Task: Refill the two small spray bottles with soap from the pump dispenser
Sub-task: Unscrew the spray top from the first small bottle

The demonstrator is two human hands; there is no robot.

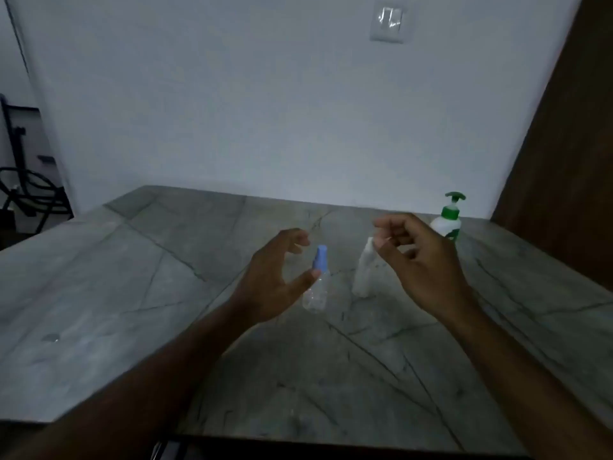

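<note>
Dim, bluish indoor light, underexposed overall. Brightest patch on wall [265, 94] just above counter [132, 293] far edge; counter nearer camera falls darker. Glare on switch plate [388, 23] high on wall. Hands soft with motion blur. Bottles on counter fuzzy, low contrast. Wide-angle bending: counter edges and wall lines curve near frame borders. Noise, compression smear throughout.

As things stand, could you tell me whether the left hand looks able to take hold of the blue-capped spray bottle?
Probably yes. The left hand is open beside the blue-capped spray bottle, its thumb by the neck, with nothing between them. The white spray bottle stands apart.
</note>
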